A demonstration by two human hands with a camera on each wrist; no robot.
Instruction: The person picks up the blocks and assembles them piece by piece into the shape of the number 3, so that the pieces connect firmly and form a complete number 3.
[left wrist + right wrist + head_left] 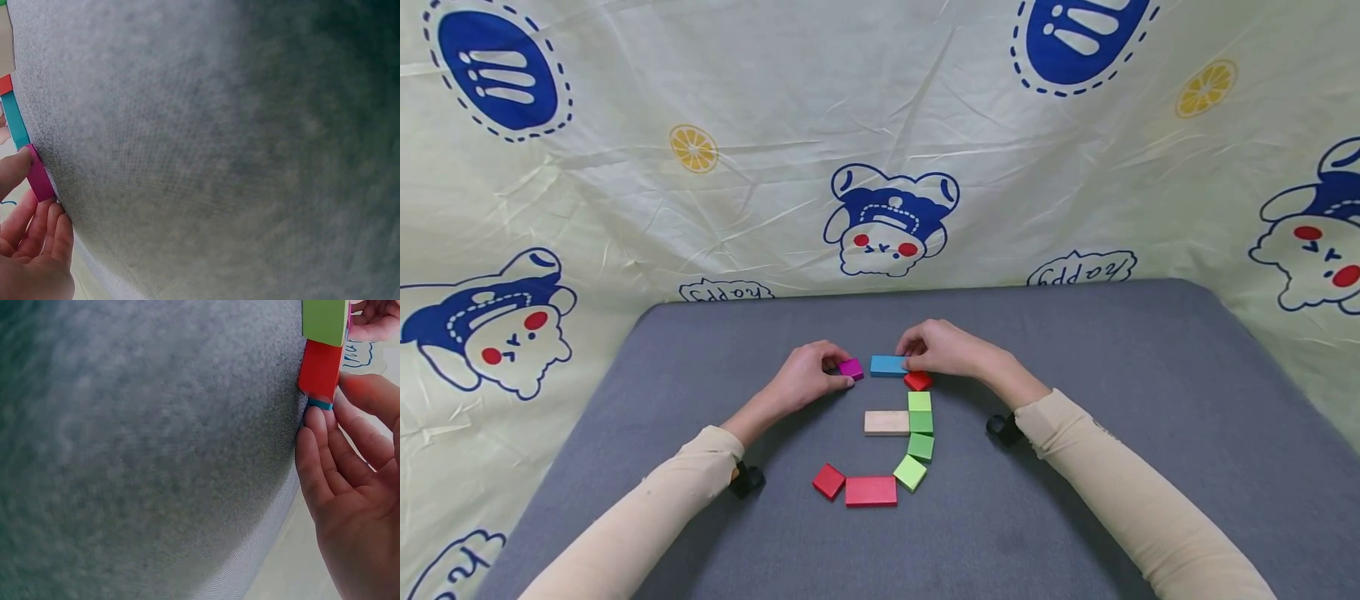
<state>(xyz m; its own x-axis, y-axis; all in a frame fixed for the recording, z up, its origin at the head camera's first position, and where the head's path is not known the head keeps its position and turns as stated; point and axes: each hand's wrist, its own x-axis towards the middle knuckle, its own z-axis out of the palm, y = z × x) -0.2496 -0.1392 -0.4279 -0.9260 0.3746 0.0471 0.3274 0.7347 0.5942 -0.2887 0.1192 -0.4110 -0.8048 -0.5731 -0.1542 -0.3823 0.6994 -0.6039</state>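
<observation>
Between thumb and fingers, my left hand (811,372) pinches a small magenta block (851,369), just left of a longer blue block (887,366). My right hand (943,348) grips the right end of the blue block, thumb on the near side and fingers behind. A small red block (917,381) lies right below that thumb. In the left wrist view the thumb presses on top of the magenta block (40,175). The right wrist view has the red block (320,370) in front, so only a sliver of the blue block (320,404) shows beside the fingertips.
Below the red block runs a curved column of several green blocks (921,423). A pale wooden block (886,423) extends left from it. A larger red block (871,492) and a tilted red block (829,482) lie at the bottom. Grey cloth (700,533) covers the table.
</observation>
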